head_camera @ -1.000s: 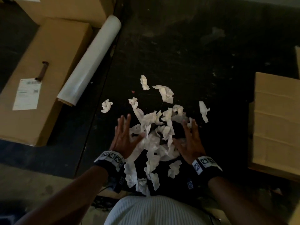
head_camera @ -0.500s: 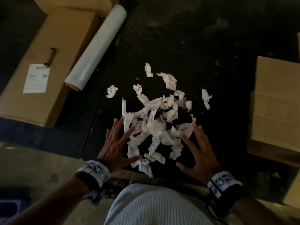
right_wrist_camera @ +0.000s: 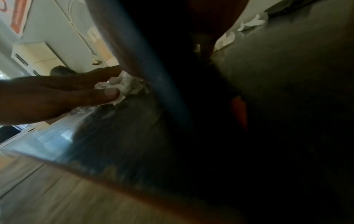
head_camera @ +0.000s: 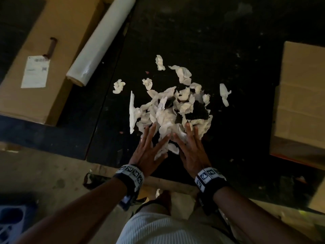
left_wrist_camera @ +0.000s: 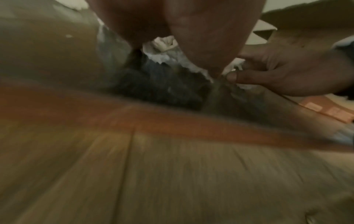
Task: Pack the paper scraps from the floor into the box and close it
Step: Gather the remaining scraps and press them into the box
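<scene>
Gathering: crumpled white paper scraps (head_camera: 168, 111), heaped mid dark floor mat (head_camera: 219, 50)
Left hand (head_camera: 146, 152): fingers straight, pressing heap's near edge
Right hand (head_camera: 192, 152): likewise
Brown cardboard box (head_camera: 302, 95): mat's right edge

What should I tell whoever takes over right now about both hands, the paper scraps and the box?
Left hand and right hand: open, fingers straight, pressing on the near edge of the scrap pile from either side.
Scraps: mostly heaped on the dark floor; loose pieces lie beyond, such as one far left and one far right.
Cardboard box sits at the right; whether it is open cannot be told.
Done: scraps gathered. Left: scoop, pack, collect strays, close.
</scene>
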Demonstrator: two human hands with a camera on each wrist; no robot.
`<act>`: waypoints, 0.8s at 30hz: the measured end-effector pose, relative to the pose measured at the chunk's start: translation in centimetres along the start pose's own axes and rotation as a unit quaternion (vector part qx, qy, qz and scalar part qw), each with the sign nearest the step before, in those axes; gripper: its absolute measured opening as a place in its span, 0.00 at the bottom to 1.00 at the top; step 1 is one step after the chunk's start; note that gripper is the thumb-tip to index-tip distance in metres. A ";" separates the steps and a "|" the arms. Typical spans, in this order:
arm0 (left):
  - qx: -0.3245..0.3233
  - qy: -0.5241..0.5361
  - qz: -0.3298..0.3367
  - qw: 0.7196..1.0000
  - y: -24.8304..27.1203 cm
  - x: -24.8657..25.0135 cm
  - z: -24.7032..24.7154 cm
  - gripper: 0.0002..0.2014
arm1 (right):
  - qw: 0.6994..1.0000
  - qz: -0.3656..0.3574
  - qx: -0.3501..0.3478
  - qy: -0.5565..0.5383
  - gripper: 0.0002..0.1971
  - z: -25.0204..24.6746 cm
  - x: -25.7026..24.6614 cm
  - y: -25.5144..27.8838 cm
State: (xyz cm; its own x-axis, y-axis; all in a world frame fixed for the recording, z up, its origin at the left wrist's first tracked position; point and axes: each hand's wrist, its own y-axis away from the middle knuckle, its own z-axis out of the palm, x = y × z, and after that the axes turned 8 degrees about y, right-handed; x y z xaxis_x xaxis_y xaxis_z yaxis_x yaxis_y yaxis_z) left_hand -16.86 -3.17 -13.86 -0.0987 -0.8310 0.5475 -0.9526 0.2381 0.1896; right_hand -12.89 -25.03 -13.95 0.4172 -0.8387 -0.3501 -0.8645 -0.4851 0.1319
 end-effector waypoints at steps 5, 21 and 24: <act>0.001 -0.014 -0.019 1.000 -2.2 1.1 -1.4 0.42 | 1.000 -0.007 0.001 -0.012 0.33 -1.9 0.5 -0.9; -0.075 -0.041 -0.132 0.988 -8.8 0.3 -7.9 0.80 | 0.990 0.040 -0.117 0.060 0.81 -8.0 1.8 -8.9; -0.129 -0.064 -0.150 0.978 -11.7 -0.1 -7.8 0.81 | 0.985 0.036 -0.155 0.071 0.83 -7.6 1.7 -11.9</act>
State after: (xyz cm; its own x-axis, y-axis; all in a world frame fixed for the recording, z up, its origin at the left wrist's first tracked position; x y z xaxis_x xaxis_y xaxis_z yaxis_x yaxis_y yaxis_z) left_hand -3.50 -1.92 -9.82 0.1222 -0.9353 0.3321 -0.8413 0.0800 0.5347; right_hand 0.28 -22.55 -9.07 0.4113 -0.8895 -0.1991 -0.7755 -0.4563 0.4364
